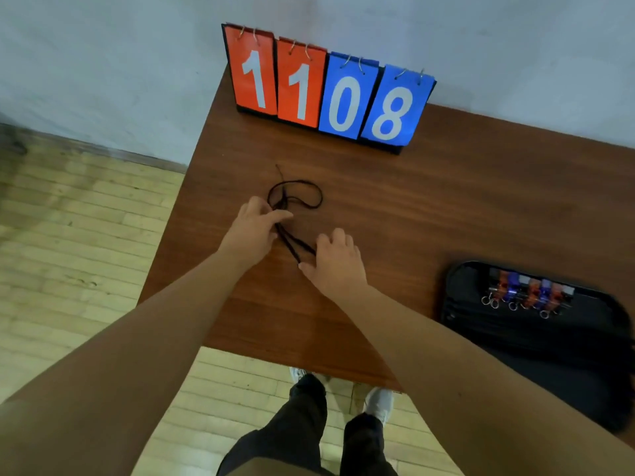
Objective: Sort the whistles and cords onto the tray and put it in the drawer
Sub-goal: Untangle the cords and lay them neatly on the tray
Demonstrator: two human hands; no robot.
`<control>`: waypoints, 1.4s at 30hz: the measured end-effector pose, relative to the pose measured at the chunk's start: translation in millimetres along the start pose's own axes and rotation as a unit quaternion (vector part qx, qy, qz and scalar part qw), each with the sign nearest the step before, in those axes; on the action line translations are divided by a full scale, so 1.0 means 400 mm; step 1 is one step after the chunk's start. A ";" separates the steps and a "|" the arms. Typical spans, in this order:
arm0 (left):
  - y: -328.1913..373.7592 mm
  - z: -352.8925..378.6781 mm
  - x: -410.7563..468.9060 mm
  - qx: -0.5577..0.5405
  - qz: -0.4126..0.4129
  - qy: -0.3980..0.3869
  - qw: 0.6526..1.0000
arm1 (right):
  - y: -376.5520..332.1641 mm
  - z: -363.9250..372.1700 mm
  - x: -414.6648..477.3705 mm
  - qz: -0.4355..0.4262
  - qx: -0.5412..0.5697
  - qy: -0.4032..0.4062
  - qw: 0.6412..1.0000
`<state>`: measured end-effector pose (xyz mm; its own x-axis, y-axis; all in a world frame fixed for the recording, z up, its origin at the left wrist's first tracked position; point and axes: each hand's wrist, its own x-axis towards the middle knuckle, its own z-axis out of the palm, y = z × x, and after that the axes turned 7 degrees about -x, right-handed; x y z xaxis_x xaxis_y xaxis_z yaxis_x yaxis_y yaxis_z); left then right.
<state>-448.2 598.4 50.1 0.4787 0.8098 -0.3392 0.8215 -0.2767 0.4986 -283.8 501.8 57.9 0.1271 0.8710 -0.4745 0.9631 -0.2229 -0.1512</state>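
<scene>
Black cords [311,192] lie in a loose loop on the brown table [429,207], with straight strands running down between my hands. My left hand [254,228] pinches the strands where the loop begins. My right hand [335,259] rests on the table with its fingertips on the lower ends of the same cords. At the right edge sits a black tray [536,341] holding a row of several orange and blue whistles [531,292] with metal rings. Both hands are far left of the tray.
A flip scoreboard [326,87] reading 1108 stands at the back of the table against the wall. The table's left edge [178,214] drops to a wooden floor [68,252]. My legs and shoes show below the front edge.
</scene>
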 end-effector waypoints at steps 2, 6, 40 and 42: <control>-0.012 0.010 0.014 0.013 0.000 -0.015 1.000 | -0.007 0.014 0.007 -0.003 -0.018 0.006 1.000; -0.022 0.021 0.022 0.001 -0.010 -0.006 1.000 | 0.004 0.016 0.010 -0.036 -0.022 -0.005 0.999; 0.570 -0.209 -0.316 -0.161 0.067 0.039 0.984 | 0.542 -0.433 -0.436 0.070 0.278 0.028 0.958; 0.608 -0.207 -0.336 -0.176 0.076 0.028 0.981 | 0.547 -0.436 -0.453 0.060 0.260 0.038 0.963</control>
<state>-338.4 465.1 282.8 0.5622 0.8026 -0.1996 0.5786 -0.2092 0.7883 -54.9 371.6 261.8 0.2656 0.8505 -0.4539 0.6933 -0.4957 -0.5231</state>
